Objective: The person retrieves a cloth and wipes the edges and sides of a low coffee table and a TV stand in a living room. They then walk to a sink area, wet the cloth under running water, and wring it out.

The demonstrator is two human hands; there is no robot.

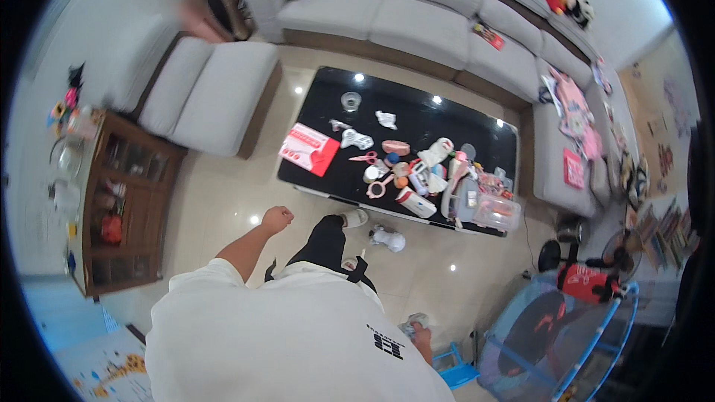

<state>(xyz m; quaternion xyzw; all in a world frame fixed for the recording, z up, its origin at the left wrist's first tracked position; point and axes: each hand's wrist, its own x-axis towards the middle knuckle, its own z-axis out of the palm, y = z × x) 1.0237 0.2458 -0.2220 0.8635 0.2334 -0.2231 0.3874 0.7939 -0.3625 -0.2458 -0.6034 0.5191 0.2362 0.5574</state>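
Note:
My left hand (277, 220) hangs over the tiled floor, short of the coffee table, its fingers curled with nothing visible in them. Low at my right side, my right hand (422, 336) grips a crumpled pale cloth (414, 321), partly hidden by the fingers. Ahead stands a black-topped coffee table (324, 89) with a red and white box (309, 149), a white game controller (356, 139), pink scissors (363, 157), a round pink hand mirror (377, 190), a glass ashtray or bowl (351, 101) and a clear plastic container (497, 212).
A white toy (387, 238) lies on the floor by my feet. Grey sofas (424, 22) line the far side and right. A wooden cabinet (134, 190) stands left. At the lower right are a blue stool (459, 374) and a blue-framed mesh item (525, 335).

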